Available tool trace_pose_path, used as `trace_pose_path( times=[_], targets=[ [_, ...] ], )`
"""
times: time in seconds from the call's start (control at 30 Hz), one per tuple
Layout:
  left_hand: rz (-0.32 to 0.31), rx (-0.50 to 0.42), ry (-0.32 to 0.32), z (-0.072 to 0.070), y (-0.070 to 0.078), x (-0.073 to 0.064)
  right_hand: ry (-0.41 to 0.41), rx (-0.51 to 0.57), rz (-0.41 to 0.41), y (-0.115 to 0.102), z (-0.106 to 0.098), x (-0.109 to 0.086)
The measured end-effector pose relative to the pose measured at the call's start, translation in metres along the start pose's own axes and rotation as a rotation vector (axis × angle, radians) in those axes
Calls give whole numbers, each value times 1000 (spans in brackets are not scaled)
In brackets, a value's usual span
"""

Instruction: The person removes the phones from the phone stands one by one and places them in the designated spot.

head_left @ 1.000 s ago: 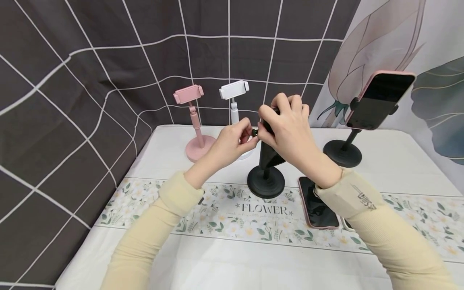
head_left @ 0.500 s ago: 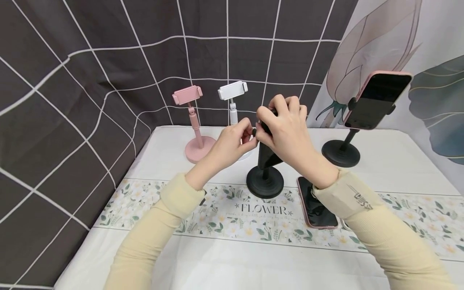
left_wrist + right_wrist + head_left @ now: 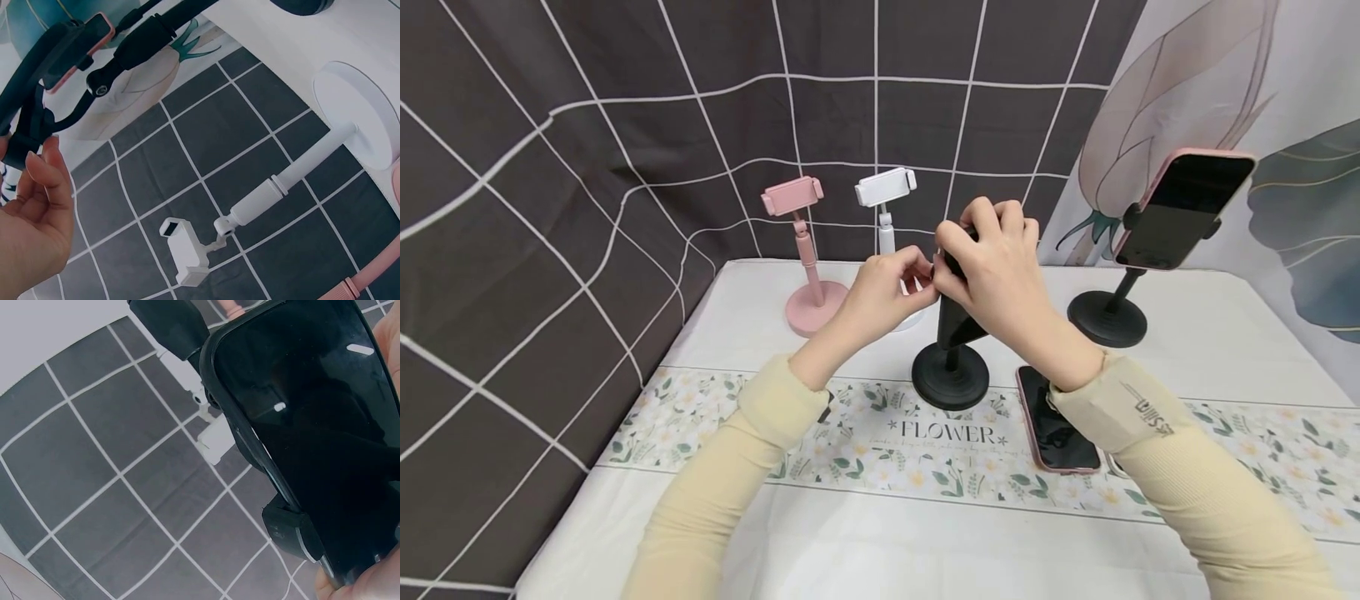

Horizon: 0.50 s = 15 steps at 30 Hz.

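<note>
Black phone at clamp of stand on table. Left hand: fingertips pinching clamp. Right hand: curled, gripping phone edges. Apparent step: seating phone. Next move calls for steady phone, clamp eased snug.

The word "FLOWER" stood in dark capitals on the printed floral band across the surface, with a small star-like sign at either end. Beneath it ran a line of script, too faint to read. Dark lettering on the right sleeve's cuff was only partly legible.
</note>
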<state>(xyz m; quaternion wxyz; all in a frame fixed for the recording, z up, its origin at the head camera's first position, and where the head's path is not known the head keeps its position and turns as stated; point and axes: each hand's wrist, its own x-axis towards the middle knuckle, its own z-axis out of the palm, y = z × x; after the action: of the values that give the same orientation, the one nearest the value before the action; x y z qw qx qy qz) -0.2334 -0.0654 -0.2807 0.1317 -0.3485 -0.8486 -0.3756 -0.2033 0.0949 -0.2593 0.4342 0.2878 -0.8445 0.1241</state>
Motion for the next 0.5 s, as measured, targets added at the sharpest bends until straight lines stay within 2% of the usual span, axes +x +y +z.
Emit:
trace_pose_path(
  times=[0.27,0.5],
  targets=[
    [-43,-10,-15,2,-1,3,-13,-4,-1,1,4,-4],
    [-5,-38,1,2,-4,6,-19,13,-12,2,7,-6]
  ],
)
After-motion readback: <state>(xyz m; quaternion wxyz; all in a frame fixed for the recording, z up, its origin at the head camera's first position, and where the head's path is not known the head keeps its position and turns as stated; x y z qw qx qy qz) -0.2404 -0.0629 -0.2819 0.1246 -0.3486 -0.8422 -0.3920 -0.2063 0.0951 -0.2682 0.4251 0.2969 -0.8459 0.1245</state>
